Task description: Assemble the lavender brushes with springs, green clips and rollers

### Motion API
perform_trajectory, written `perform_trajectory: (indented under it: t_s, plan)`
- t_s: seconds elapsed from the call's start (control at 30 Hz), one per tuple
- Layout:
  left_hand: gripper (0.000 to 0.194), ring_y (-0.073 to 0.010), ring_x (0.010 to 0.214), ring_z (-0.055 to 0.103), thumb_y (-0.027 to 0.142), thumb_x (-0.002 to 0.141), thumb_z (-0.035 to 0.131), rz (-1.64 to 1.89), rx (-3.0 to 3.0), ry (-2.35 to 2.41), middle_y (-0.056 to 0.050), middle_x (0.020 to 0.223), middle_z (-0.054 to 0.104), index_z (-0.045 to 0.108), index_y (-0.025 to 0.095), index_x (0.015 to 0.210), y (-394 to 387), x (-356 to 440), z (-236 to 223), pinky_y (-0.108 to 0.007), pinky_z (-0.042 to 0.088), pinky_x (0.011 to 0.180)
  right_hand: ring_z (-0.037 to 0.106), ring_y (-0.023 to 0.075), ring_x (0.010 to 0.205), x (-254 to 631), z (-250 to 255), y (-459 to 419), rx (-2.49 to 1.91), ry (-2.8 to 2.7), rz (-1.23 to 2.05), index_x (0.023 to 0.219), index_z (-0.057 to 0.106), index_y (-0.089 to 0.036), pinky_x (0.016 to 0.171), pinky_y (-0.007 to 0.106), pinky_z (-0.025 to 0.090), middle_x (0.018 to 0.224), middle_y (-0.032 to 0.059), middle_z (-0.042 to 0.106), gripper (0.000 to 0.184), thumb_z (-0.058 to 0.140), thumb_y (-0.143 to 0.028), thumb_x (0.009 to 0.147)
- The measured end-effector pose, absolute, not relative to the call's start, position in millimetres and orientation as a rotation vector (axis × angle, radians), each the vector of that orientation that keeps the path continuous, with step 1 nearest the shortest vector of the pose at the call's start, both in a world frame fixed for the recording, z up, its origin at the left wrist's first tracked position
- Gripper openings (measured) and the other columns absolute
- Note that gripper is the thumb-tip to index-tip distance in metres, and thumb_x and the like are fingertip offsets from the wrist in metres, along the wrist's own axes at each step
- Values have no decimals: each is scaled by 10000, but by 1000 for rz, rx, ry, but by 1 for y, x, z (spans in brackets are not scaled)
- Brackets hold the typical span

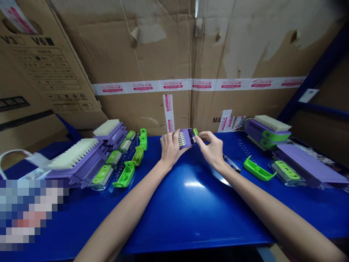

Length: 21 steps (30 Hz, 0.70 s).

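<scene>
My left hand [171,147] is wrapped over a purple brush body [186,137] with pale bristles, held above the blue table. The body's dark open end points right. In a pinch at that end, my right hand [211,147] has a small green piece [195,131]; its lower part is mostly behind the fingers. Whether the piece touches the body I cannot tell. Just beyond the right wrist lies a slim tool, perhaps a screwdriver [231,163]. Further right are a loose green end cap [259,169] and a thin coil spring [244,148].
On the left stand purple brushes [79,156], with several green-topped clear boxes [102,174], springs [121,160] and green caps [125,175] in rows. At right are a stacked brush pair [268,133], a purple body [308,162] and another clear box [287,171]. Cardboard [141,105] walls the back.
</scene>
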State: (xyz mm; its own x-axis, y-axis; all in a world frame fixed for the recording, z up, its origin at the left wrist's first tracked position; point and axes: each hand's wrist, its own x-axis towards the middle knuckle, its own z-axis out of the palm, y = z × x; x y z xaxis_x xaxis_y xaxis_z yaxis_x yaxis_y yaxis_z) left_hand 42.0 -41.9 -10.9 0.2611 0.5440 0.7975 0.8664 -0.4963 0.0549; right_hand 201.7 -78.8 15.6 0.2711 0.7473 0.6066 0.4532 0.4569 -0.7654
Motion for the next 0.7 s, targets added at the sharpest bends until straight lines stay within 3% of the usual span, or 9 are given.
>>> perform_trajectory:
  t_s: [0.17, 0.47, 0.7]
  plan:
    - [695, -311, 1005, 493, 569, 798, 561, -1058, -2175, -1220, -194, 1137, 515, 429, 111, 1303, -42, 42, -13, -421, 378, 848, 583, 176, 625, 197, 10, -78, -1243, -1483, 241, 661, 587, -212, 653, 301, 441, 676, 25, 645, 239, 587, -404, 804]
    - [694, -297, 970, 502, 573, 790, 573, -1077, -2137, -1137, -177, 1097, 531, 447, 109, 1290, -39, 42, -16, -406, 373, 835, 619, 182, 752, 197, 12, -81, -1208, -1537, 285, 746, 674, -194, 728, 301, 473, 815, 51, 681, 189, 527, -292, 815]
    - [708, -295, 975, 509, 574, 766, 606, -1136, -2120, -1053, -165, 1087, 528, 420, 123, 1279, -36, 39, -18, -404, 389, 828, 625, 187, 861, 202, 12, -80, -1144, -1577, 253, 777, 696, -181, 733, 297, 495, 901, 71, 678, 268, 476, -317, 850]
